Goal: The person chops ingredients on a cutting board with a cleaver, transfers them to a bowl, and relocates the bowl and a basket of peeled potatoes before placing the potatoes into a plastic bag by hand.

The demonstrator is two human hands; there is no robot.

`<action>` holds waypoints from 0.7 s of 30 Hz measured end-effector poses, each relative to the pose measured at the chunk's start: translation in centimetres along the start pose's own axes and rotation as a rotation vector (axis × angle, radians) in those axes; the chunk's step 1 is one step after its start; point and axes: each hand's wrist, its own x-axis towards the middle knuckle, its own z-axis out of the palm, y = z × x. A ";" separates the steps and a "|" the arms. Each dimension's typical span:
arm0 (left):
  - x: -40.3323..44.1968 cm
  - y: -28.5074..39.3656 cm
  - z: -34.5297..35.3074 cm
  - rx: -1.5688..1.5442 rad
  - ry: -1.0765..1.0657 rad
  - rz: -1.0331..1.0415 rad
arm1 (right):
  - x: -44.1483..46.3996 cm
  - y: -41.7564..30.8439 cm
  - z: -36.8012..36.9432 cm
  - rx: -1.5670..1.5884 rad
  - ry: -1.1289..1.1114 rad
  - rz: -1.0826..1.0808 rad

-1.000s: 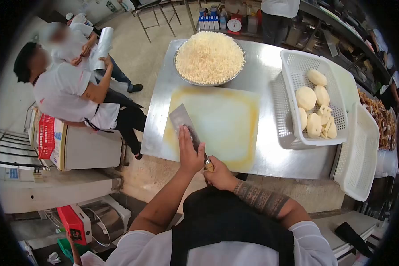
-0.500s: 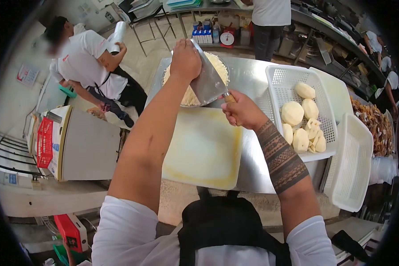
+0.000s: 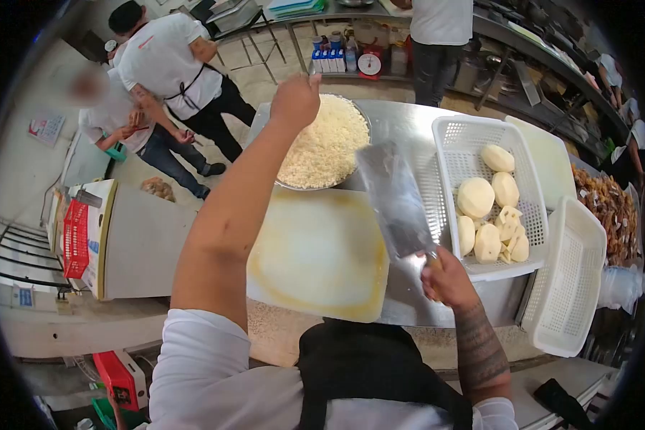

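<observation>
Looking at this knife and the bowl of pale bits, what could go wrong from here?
The right grip holds the big knife, seen between the bowl and the basket; a careless swing might clip either.
Pale bits fill the bowl, so a bump from the left grip could spill some.
The cutting board lies at the table's near edge and might slip.

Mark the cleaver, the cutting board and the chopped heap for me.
Cleaver (image 3: pixel 394 201): head view, middle of the blade.
Cutting board (image 3: pixel 319 251): head view, centre of its bare top.
Chopped heap (image 3: pixel 327 143): head view, middle of its top.
</observation>
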 end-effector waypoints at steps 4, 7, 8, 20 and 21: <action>-0.6 0.1 -5.3 -0.392 0.215 0.098 | -6.2 2.9 -1.3 -0.069 0.104 0.019; -3.3 -2.5 -5.5 -0.005 -0.142 0.143 | -8.6 4.5 0.1 -0.279 0.187 0.022; -4.5 -3.2 -5.7 0.049 -0.286 0.110 | -9.2 4.8 0.5 -0.375 0.221 0.029; -29.6 -7.3 -13.4 -0.644 -0.717 -0.207 | 0.1 12.2 12.5 -1.223 0.269 -0.522; -31.8 -8.4 -14.2 -0.848 -0.921 -0.361 | 0.9 12.9 13.2 -1.213 0.281 -0.522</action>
